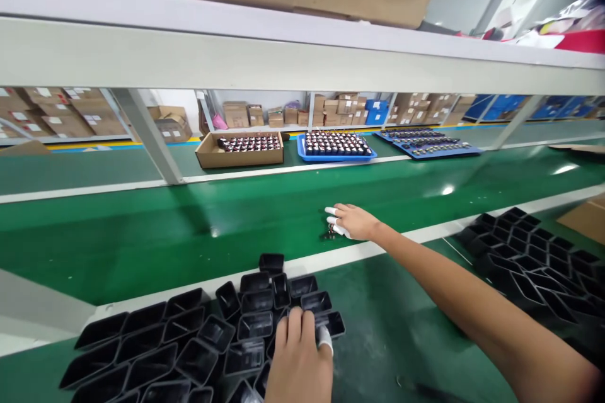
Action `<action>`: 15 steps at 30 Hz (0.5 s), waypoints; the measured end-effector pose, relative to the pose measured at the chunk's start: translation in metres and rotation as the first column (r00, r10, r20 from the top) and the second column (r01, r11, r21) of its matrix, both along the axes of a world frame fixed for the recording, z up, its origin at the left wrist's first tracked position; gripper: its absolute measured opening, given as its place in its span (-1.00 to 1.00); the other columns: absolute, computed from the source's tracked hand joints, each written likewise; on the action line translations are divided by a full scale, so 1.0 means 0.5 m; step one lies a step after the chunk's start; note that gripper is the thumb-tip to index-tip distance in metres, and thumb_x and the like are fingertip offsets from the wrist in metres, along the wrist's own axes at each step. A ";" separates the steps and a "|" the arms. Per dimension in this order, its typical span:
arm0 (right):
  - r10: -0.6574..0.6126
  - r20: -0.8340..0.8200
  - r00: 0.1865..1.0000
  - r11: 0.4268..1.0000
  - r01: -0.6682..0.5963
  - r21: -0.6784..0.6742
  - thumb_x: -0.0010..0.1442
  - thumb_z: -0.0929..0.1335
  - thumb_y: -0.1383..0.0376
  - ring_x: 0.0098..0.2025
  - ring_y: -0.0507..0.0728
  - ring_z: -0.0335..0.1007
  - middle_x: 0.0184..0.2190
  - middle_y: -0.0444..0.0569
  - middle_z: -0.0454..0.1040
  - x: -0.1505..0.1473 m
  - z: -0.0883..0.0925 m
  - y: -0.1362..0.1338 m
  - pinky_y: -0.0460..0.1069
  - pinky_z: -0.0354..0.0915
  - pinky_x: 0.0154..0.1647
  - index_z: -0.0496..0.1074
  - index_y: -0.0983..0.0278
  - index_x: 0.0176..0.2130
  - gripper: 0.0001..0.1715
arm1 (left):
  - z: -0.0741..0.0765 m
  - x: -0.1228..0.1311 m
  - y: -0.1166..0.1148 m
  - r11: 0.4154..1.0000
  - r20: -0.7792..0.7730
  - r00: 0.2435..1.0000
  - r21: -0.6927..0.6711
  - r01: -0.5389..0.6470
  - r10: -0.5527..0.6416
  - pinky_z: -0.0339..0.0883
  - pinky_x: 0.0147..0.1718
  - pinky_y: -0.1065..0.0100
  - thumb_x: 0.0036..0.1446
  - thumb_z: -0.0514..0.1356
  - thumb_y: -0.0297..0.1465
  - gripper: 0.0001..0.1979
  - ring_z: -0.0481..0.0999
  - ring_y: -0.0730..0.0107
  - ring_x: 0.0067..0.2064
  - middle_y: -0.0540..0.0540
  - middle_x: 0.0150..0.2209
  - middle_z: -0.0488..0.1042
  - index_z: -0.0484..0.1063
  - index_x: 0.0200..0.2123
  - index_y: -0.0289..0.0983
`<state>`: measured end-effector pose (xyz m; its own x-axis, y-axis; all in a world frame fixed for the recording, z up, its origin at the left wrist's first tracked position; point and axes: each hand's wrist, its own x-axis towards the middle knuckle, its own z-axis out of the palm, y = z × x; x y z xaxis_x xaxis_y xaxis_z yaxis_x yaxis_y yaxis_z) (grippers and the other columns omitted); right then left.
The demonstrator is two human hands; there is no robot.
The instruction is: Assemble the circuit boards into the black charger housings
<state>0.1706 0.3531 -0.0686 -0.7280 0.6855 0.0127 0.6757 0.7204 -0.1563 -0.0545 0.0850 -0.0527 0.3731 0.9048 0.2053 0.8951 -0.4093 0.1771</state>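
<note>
My right hand (pixel 350 221) reaches out over the green conveyor belt (pixel 189 227), fingers in white finger cots closed around a small dark part (pixel 329 230) that rests on the belt. My left hand (pixel 299 359) lies near the bottom edge on a heap of black plastic trays (pixel 198 340), fingers curled over one of them, a white cot on one finger. The trays are small open rectangular cups stacked in rows.
A second pile of black trays (pixel 529 245) lies at the right. Across the belt stand a cardboard box (pixel 239 150) of small parts, a blue tray (pixel 335 146) and darker blue trays (pixel 428 141). A white shelf beam (pixel 283 56) runs overhead; cartons line the background.
</note>
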 end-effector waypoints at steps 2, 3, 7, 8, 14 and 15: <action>-0.103 -0.137 0.985 0.994 0.096 -0.056 0.32 0.40 0.20 0.19 0.28 0.34 0.16 0.08 0.41 0.025 0.003 -0.017 0.31 0.28 0.21 0.46 0.29 0.03 -0.67 | 0.016 0.008 0.014 0.997 -0.014 1.000 -0.077 -0.007 0.006 0.33 0.04 -0.08 0.17 0.06 -0.60 -0.67 0.38 -0.08 0.10 -0.32 -0.09 0.51 0.64 -0.34 -0.28; -0.162 -0.220 0.962 0.985 0.145 -0.092 0.32 0.40 0.19 0.14 0.26 0.39 0.11 0.08 0.45 0.036 0.005 -0.032 0.29 0.32 0.17 0.46 0.30 0.01 -0.68 | 0.024 0.011 0.020 0.993 -0.024 1.000 -0.119 -0.006 0.003 0.33 0.04 -0.11 0.16 0.03 -0.64 -0.63 0.38 -0.09 0.10 -0.34 -0.09 0.51 0.64 -0.32 -0.29; -0.360 -0.596 0.718 0.930 0.228 -0.287 0.31 0.37 0.04 -0.06 0.21 0.52 -0.06 0.07 0.54 0.067 0.018 -0.136 0.23 0.43 0.03 0.44 0.31 0.02 -0.55 | 0.054 0.040 0.024 0.967 -0.032 0.996 -0.247 0.067 -0.077 0.28 0.16 -0.19 0.08 0.08 -0.66 -0.67 0.27 -0.28 0.27 -0.48 0.11 0.43 0.63 -0.22 -0.43; -0.388 -0.679 0.623 0.919 0.206 -0.337 0.31 0.35 -0.02 -0.09 0.22 0.55 -0.08 0.08 0.56 0.072 0.022 -0.174 0.24 0.44 0.01 0.42 0.30 0.06 -0.48 | 0.060 0.052 0.018 0.953 -0.016 0.994 -0.284 0.102 -0.111 0.24 0.22 -0.16 0.04 0.12 -0.65 -0.68 0.21 -0.31 0.32 -0.53 0.18 0.37 0.61 -0.18 -0.49; -0.481 -0.869 0.115 0.872 -0.039 -0.488 0.25 0.32 -0.10 -0.04 0.33 0.60 0.02 0.01 0.60 0.091 0.041 -0.444 0.31 0.48 -0.02 0.41 0.03 0.12 -0.46 | 0.065 0.118 -0.049 0.875 0.078 0.985 -0.453 0.171 -0.152 0.21 0.27 -0.11 0.05 0.17 -0.65 -0.66 0.27 -0.38 0.31 -0.72 0.21 0.29 0.53 -0.08 -0.65; -0.508 -0.860 0.046 0.856 -0.085 -0.510 0.24 0.35 -0.07 -0.04 0.33 0.60 0.02 -0.02 0.60 0.094 0.038 -0.483 0.29 0.49 -0.03 0.45 0.01 0.09 -0.51 | 0.062 0.119 -0.060 0.869 0.099 0.986 -0.467 0.165 -0.134 0.23 0.26 -0.10 0.06 0.17 -0.65 -0.64 0.24 -0.38 0.33 -0.72 0.27 0.22 0.51 -0.05 -0.63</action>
